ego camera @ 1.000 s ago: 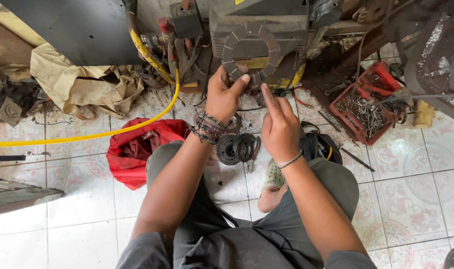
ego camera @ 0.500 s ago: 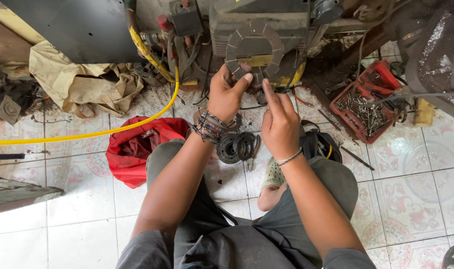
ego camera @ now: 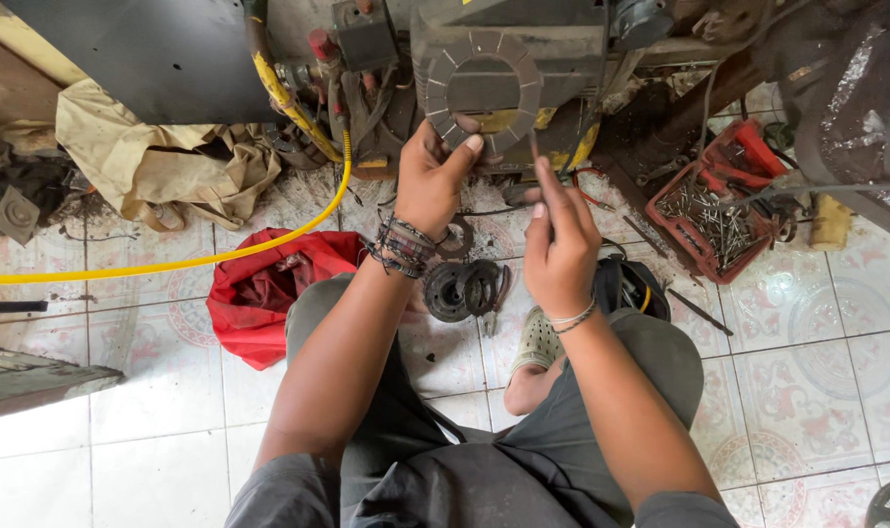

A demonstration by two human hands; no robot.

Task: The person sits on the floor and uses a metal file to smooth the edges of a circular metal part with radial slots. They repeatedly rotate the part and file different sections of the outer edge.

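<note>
A yellow hose point(ego camera: 171, 262) is seen trailing across the tiled floor point(ego camera: 122, 460) at the far left, below a heap of tan cloth point(ego camera: 161, 161), with a red bag point(ego camera: 259, 288) lying crumpled just beside the seated person's knee. Further right, a segmented friction disc point(ego camera: 484, 83) is held up in front of the grimy machine point(ego camera: 523, 39) by the left hand point(ego camera: 435, 181), which is closed on the ring's lower edge, thumb on the near face and fingers behind. Below it, a stack of dark rings point(ego camera: 469, 290) is left resting on the floor between the legs. The right hand point(ego camera: 559, 249) is raised just beside the disc, its fingers drawn together on what appears to be a thin rod or wire; how firmly it is pinched cannot be told. A red tray of nails and screws point(ego camera: 704, 210) is set on the floor at the far right. The disc is judged best kept steady and square by its rim while the thin piece is guided in, so that the segments are not scraped.
</note>
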